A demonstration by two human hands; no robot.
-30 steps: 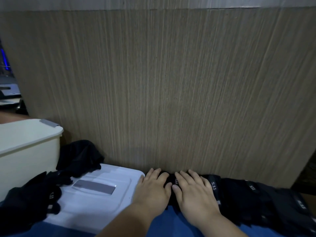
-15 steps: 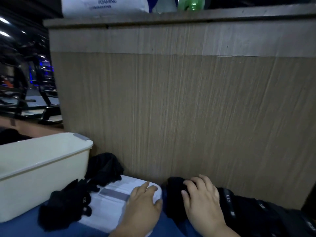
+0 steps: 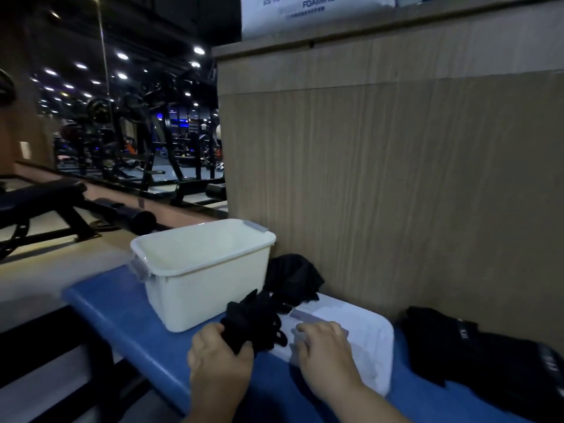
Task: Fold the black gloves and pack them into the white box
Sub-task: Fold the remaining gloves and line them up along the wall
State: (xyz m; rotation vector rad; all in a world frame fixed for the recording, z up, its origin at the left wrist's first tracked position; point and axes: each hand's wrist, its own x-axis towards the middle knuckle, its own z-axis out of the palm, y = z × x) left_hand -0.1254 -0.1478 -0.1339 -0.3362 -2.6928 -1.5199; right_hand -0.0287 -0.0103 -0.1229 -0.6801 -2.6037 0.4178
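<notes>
One black glove (image 3: 253, 319) sits clamped in the left hand (image 3: 218, 358); right hand (image 3: 328, 352) lies flat (on the lid (image 3: 369, 334)). Pickup step; folding likely follows, then the white box (image 3: 195, 288).

the only word that reads clearly is "foaming", printed in dark capitals on the white package (image 3: 317, 16) that stands on top of the wooden counter (image 3: 396, 178) at the upper edge of the view. above that word runs a row of larger characters, cut off by the frame and not legible. below it a line of fine print is too small to read. the black gloves (image 3: 476, 355) lying at the right carry small pale marks, too blurred to make out.
</notes>
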